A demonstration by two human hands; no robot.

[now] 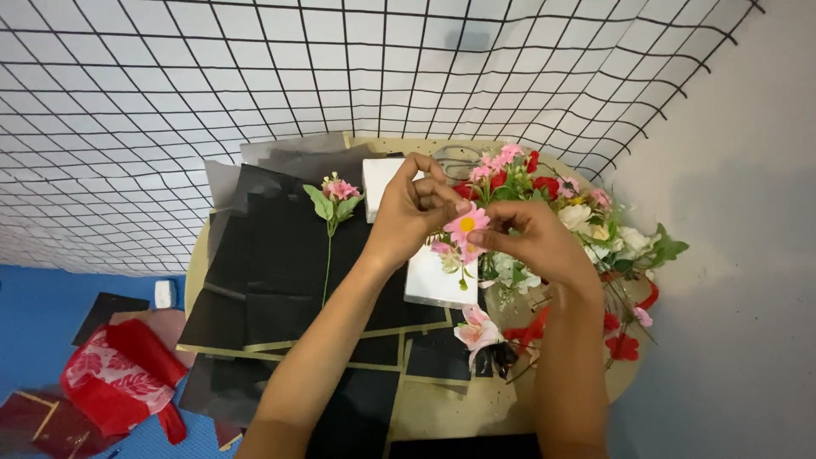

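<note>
My left hand and my right hand meet above the round table, both pinching a sprig of small pink daisy-like flowers with a yellow centre. The sprig's stem hangs down over a white block. A single pink flower stem with green leaves lies on the black paper sheets to the left of my left hand.
A heap of red, pink and white artificial flowers fills the table's right side. Scissors lie at the back, with a pink lily near the front. A black wire grid backs the table. Red patterned cloth lies on the blue floor.
</note>
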